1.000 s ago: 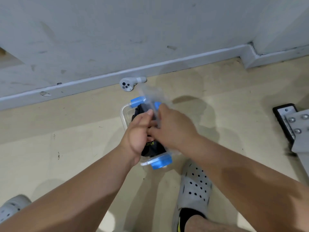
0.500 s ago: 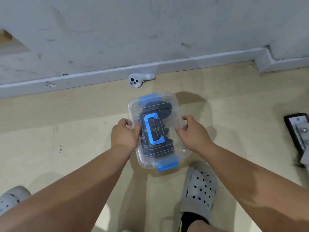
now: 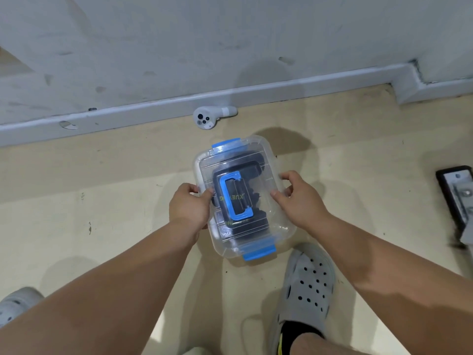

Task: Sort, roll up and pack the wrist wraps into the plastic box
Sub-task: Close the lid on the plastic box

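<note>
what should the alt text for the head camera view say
A left hand and right hand grip opposite sides of a lidded clear plastic box over a beige floor, black wrist wraps visible inside beneath its blue handle. A white controller lies beyond it; a grey clog is nearer the camera.

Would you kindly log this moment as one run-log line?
plastic box: lid on | wrist wraps: inside | left hand: grips left edge | right hand: grips right edge
</note>
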